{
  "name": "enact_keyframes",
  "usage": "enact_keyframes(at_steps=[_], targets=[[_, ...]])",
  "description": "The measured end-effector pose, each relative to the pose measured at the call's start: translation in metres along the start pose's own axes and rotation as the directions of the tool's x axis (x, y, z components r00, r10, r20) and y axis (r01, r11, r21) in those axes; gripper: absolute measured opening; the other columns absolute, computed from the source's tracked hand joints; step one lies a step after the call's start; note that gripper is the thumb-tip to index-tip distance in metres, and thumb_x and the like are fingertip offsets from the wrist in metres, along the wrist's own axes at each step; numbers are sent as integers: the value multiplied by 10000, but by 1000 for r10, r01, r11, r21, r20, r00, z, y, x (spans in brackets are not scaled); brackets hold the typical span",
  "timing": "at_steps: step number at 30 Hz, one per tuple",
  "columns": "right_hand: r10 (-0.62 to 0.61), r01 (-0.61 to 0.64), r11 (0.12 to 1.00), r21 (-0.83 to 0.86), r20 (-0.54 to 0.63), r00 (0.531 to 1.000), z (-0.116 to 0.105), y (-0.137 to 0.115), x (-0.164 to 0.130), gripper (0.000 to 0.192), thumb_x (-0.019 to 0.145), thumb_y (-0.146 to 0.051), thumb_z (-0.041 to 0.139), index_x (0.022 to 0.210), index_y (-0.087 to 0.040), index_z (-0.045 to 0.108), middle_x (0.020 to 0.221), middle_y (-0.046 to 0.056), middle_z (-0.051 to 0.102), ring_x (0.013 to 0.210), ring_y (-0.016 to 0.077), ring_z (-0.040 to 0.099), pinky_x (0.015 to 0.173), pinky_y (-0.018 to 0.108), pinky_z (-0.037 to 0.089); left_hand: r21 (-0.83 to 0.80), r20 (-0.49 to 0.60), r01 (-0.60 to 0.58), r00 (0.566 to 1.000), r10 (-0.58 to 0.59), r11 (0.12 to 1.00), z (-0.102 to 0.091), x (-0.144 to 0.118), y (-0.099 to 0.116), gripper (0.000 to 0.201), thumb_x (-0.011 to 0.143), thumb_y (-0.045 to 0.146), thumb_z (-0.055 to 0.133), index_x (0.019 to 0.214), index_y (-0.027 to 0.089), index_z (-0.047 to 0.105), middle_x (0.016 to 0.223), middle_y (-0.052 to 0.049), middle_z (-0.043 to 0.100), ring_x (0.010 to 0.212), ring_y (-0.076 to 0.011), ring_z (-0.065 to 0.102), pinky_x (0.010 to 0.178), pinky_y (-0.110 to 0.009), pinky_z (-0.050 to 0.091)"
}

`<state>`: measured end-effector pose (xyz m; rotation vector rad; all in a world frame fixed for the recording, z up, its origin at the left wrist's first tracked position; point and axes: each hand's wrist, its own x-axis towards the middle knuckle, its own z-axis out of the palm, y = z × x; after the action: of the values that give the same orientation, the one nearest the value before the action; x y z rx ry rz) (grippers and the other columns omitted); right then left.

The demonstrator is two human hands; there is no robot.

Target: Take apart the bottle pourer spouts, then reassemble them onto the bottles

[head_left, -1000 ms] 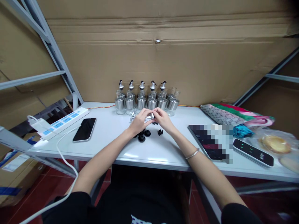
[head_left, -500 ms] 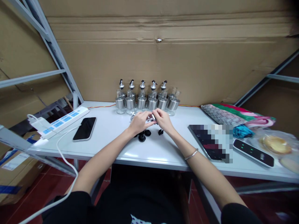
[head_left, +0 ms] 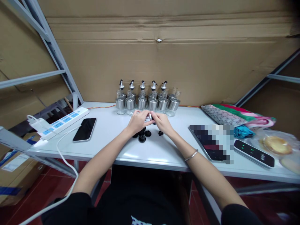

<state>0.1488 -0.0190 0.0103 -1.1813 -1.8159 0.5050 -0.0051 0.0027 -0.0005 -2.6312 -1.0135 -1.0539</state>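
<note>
- Head view, hands: your left hand (head_left: 137, 122) is curled, thumb and fingers nearly together on a small silvery piece (head_left: 150, 117). Your right hand (head_left: 164, 122) meets it at the fingertips, also in a pinch; its exact grip on the piece is hidden, so you cannot tell how firm it is.
- Head view, position: the silvery piece sits between both sets of fingertips, over the white table (head_left: 107, 134), in front of the bottles (head_left: 142, 103).
- Head view, nearby: black stoppers (head_left: 142, 138) lie just below your left hand; small black parts (head_left: 160, 133) lie beside your right wrist.
- Head view, risks: the piece looks smooth, so uneven pinching could let it slip and drop among the stoppers. Lowering your right wrist could scatter the small parts. Pushing forward could knock the front bottles, which stand close together behind your hands.
</note>
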Motion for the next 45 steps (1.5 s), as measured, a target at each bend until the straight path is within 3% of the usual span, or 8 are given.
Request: enact_keyframes(at_steps=[10, 22, 29, 33, 36, 39, 42, 45], targets=[[73, -79, 992, -95, -62, 995, 0, 4, 2, 568, 809, -613, 313, 432, -190, 346, 422, -13, 329, 449, 98, 325, 470, 257, 217, -49, 88, 9, 996, -5, 999, -1, 2, 3, 326, 884, 445, 493, 1010, 145, 520, 924, -44, 667, 831, -164, 600, 829, -313, 323], [117, -117, 993, -6, -79, 990, 0, -5, -1, 545, 776, -582, 386, 408, -193, 286, 410, -36, 238, 435, 74, 245, 454, 254, 181, -393, 206, 125, 977, -46, 911, -7, 6, 2, 403, 842, 545, 487, 722, 161, 513, 635, 22, 532, 593, -115, 473, 603, -235, 339], [45, -37, 997, 68, -120, 992, -3, -11, -6, 583, 807, -596, 374, 395, -183, 361, 391, -28, 307, 435, 73, 238, 468, 258, 209, -702, 310, 263, 950, -49, 662, -15, 7, 13, 514, 827, 644, 413, 713, 153, 508, 543, 22, 541, 549, -98, 465, 598, -237, 361], [1, 8, 998, 68, -120, 993, -5, -15, -8, 596, 821, -617, 354, 421, -181, 421, 395, -12, 389, 429, 85, 292, 465, 258, 242, -829, 383, 347, 924, -7, 439, -14, 7, 12, 534, 791, 668, 457, 662, 150, 484, 540, 18, 507, 547, -100, 495, 627, -264, 397], [-51, 58, 997, 55, -117, 992, -5, -18, -10, 574, 830, -612, 335, 453, -189, 429, 414, 2, 451, 427, 97, 361, 475, 256, 285, -851, 478, 469, 878, -21, 235, -12, 7, 12, 516, 749, 665, 528, 688, 153, 502, 497, 45, 427, 477, -97, 469, 586, -285, 408], [-92, 95, 995, 22, -124, 988, -4, -23, -13, 539, 844, -580, 321, 469, -203, 413, 424, 12, 492, 430, 108, 411, 490, 259, 324, -822, 562, 562, 827, -31, 89, -11, 7, 16, 508, 735, 675, 528, 705, 169, 501, 464, 63, 355, 436, -98, 418, 569, -308, 428], [-160, 149, 986, -80, -168, 973, -3, -25, -16, 533, 850, -580, 292, 456, -222, 322, 393, 3, 431, 415, 107, 370, 498, 269, 322, -760, 650, 650, 759, 20, 0, -14, 8, 17, 494, 776, 670, 468, 674, 187, 485, 445, 69, 282, 402, -91, 362, 552, -314, 440], [-342, 305, 926, -225, -153, 927, -3, -22, -16, 546, 846, -616, 285, 460, -230, 275, 412, -7, 344, 442, 118, 307, 531, 293, 306, -676, 727, 737, 670, 152, -11, -19, 7, 14, 536, 795, 678, 423, 612, 180, 504, 426, 62, 242, 369, -76, 282, 462, -293, 396]])
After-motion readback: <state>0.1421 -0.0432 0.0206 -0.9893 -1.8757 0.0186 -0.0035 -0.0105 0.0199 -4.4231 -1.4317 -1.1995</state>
